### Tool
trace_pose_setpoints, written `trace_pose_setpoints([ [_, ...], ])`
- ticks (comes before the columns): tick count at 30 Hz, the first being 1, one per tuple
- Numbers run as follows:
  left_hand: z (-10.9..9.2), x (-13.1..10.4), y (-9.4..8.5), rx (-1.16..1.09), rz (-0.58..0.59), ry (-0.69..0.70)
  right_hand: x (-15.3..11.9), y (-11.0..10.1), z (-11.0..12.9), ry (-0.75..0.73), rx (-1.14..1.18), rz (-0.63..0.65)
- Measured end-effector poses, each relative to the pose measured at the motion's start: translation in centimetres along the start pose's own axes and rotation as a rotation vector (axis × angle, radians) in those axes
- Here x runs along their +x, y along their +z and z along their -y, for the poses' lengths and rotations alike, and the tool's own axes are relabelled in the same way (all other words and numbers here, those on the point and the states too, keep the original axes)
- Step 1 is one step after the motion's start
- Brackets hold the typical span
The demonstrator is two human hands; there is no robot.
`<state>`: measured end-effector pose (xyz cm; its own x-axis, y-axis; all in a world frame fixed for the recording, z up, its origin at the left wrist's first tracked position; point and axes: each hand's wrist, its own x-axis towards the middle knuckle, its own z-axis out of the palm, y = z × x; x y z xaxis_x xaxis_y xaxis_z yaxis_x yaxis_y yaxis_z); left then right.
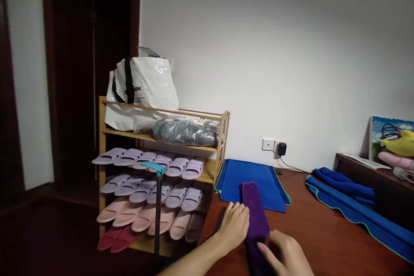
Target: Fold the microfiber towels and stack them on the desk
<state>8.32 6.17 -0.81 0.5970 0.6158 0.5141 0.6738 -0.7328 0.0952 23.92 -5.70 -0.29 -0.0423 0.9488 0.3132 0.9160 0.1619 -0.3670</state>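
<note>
A long, narrow folded purple towel [255,211] lies on the brown wooden table [323,224], its far end over a flat blue towel [249,177]. My left hand [234,226] is closed at the purple towel's left edge, fingers curled against it. At the near right edge, my right hand [286,252] has its thumb and bent fingers on the cloth. The fingertips of this hand are partly hidden, and the towel's near end runs out of the frame.
To the right lie crumpled blue towels [349,207] with green edging. A shoe rack [223,138] full of slippers stands left of the table, carrying a white bag [152,82]. A black plug [281,148] with a cable sits in the wall socket.
</note>
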Motion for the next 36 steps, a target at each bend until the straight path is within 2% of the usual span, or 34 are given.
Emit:
trace_pose_setpoints([
  [2,0.2,-0.1,0.3,0.004,-0.079,-0.030,2.3,0.2,2.3,0.055,-0.101,0.139],
  [4,0.7,-0.2,0.4,-0.007,-0.130,-0.051,4.1,0.7,3.1,0.090,-0.183,0.244],
  [6,1.0,-0.3,0.5,-0.032,-0.154,-0.055,5.1,1.3,2.6,0.104,-0.189,0.303],
  [8,1.1,-0.4,0.5,-0.055,-0.158,-0.048,5.4,1.8,1.2,0.100,-0.116,0.300],
  [10,1.1,-0.4,0.6,-0.069,-0.153,-0.030,5.2,2.1,-0.4,0.071,0.051,0.272],
  [12,1.0,-0.3,0.7,-0.087,-0.145,-0.003,4.7,2.2,-1.8,0.050,0.320,0.264],
  [15,0.9,-0.2,0.8,-0.123,-0.136,0.040,3.5,1.9,-3.4,0.097,0.735,0.290],
  [18,0.9,-0.2,0.4,-0.162,-0.120,0.076,2.2,1.8,-5.2,0.188,0.884,0.280],
  [20,0.8,-0.3,0.0,-0.198,-0.101,0.110,1.3,2.1,-6.7,0.246,0.768,0.251],
  [26,0.6,-0.8,-0.5,-0.340,0.069,0.342,-0.3,2.2,-11.3,0.243,0.135,0.134],
  [28,0.6,-1.0,-0.4,-0.330,0.125,0.362,-0.3,1.7,-11.2,0.228,0.019,0.034],
  [30,0.5,-1.1,-0.4,-0.297,0.161,0.369,-0.2,1.3,-9.9,0.133,-0.012,-0.089],
  [31,0.4,-1.2,-0.5,-0.275,0.170,0.377,-0.1,1.3,-8.9,0.081,0.005,-0.109],
  [33,0.2,-1.3,-0.7,-0.239,0.194,0.423,0.1,1.4,-6.7,0.008,0.062,-0.024],
  [36,0.0,-1.5,-0.9,-0.245,0.264,0.532,0.2,1.7,-4.6,0.017,0.077,0.255],
])
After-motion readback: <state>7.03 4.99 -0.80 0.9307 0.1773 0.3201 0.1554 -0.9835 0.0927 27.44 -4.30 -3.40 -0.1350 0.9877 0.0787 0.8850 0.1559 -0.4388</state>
